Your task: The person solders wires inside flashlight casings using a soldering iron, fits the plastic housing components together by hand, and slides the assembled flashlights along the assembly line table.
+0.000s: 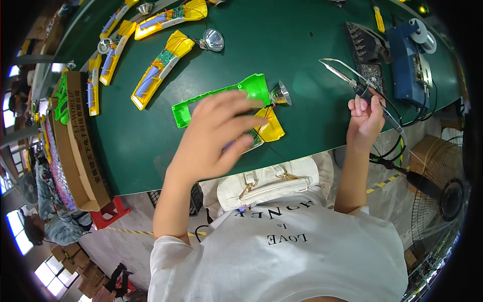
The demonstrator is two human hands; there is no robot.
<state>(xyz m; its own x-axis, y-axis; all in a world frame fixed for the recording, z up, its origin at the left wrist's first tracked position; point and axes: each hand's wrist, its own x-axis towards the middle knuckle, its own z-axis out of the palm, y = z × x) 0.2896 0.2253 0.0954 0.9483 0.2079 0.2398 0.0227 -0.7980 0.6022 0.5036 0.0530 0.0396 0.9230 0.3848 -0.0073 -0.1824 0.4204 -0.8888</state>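
My left hand (224,128), fingers apart and slightly blurred, reaches over a green plastic flashlight housing (258,86) and a yellow housing piece (272,126). It hides much of both, and whether the fingertips touch them I cannot tell. Part of a circuit board and thin wires show beside the yellow piece. A silver reflector lamp (280,94) lies against the wide end of the green housing. In my right hand (366,118) is a soldering iron (359,89), gripped by its handle, its tip pointing up and left above the table.
Several yellow housings (160,70) with blue battery cells and boards lie at the upper left, one wired to a reflector (213,40). At the right stand a blue soldering station (402,65), a solder spool (422,36) and a dark iron stand (365,48). A cardboard box (83,141) borders the left edge; a fan (443,196) stands right.
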